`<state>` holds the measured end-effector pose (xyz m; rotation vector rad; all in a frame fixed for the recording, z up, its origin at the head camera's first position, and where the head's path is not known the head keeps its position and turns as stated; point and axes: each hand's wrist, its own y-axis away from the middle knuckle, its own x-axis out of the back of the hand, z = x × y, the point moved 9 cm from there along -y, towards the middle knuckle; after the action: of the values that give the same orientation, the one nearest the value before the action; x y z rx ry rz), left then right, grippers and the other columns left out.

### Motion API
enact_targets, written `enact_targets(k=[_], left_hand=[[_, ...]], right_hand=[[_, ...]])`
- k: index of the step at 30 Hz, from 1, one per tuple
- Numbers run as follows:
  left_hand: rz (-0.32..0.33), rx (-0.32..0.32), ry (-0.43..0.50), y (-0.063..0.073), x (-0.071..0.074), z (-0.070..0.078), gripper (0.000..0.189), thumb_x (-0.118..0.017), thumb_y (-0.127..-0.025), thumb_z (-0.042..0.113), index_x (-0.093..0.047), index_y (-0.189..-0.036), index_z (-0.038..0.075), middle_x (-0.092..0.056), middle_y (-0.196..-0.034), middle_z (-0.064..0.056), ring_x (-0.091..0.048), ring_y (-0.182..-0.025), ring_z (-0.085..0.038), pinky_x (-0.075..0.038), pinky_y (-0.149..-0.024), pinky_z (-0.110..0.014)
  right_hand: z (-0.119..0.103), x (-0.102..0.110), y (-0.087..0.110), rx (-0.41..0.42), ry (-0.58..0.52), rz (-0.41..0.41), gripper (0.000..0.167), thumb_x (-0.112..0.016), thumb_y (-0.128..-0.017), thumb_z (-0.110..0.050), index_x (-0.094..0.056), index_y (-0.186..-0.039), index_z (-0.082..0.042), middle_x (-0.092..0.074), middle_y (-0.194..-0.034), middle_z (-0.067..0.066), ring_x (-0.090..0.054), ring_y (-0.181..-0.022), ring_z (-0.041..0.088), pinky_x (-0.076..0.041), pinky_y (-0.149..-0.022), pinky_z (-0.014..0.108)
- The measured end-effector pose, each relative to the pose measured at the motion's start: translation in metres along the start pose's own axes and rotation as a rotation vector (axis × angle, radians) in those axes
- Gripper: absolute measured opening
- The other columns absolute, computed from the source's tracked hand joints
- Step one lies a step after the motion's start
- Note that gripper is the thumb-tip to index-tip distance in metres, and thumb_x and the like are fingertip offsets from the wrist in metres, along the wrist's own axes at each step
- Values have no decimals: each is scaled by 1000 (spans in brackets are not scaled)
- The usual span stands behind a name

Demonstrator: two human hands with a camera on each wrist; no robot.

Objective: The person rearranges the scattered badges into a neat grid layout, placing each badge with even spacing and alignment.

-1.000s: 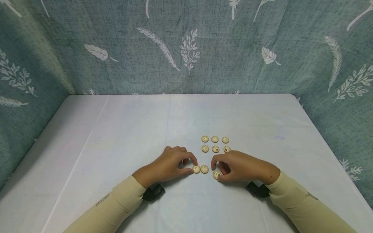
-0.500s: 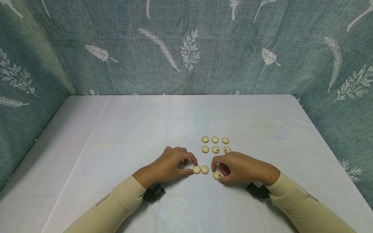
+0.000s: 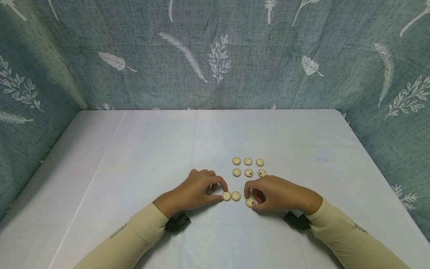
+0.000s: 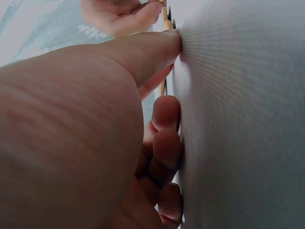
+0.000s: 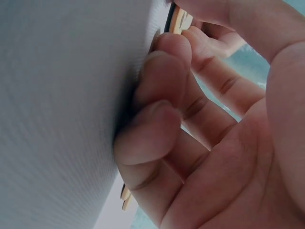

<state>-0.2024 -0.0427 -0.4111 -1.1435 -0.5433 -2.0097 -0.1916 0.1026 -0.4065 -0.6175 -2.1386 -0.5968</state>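
In the head view, my left hand (image 3: 201, 188) is at the left end of a pair of small round wooden discs. Its thumb and index finger pinch the edges of the left disc (image 3: 226, 195), which lies against a second disc (image 3: 236, 196). A short gap to the right, my right hand (image 3: 272, 190) pinches another wooden disc (image 3: 250, 202) with a dark spot. The right wrist view shows that disc (image 5: 181, 20) edge-on, pale with a dark underside, between thumb and index finger. In the left wrist view, the thumb (image 4: 157, 50) hides most of the held disc.
Behind the hands, several similar discs lie in two short rows, among them a far one (image 3: 248, 161) and a near one (image 3: 236, 172). The right hand is close to the near row's right disc (image 3: 262, 173). A white cloth (image 3: 134, 149) covers the table; a patterned green curtain (image 3: 262, 56) surrounds it.
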Motion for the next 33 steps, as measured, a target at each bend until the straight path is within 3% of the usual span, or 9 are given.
enact_targets(k=[20,33], left_hand=[[4,2,-2,0,-1,-1,17,-79,-86,35,-69,-100,35,-51,-79,15,-46,-77,-4,-30,-77,-34],[4,0,-1,0,0,-1,17,-79,-86,34,-69,-100,36,-51,-79,15,-46,-77,-4,-30,-78,-34]], right_hand=[[6,8,3,-18,-13,39,15,-75,-86,-14,-64,-93,-20,-55,-65,-14,-48,-59,-3,-44,-59,19],[18,16,4,-88,-6,49,16,-73,-85,-14,-62,-93,-22,-53,-64,-15,-49,-58,-1,-44,-59,21]])
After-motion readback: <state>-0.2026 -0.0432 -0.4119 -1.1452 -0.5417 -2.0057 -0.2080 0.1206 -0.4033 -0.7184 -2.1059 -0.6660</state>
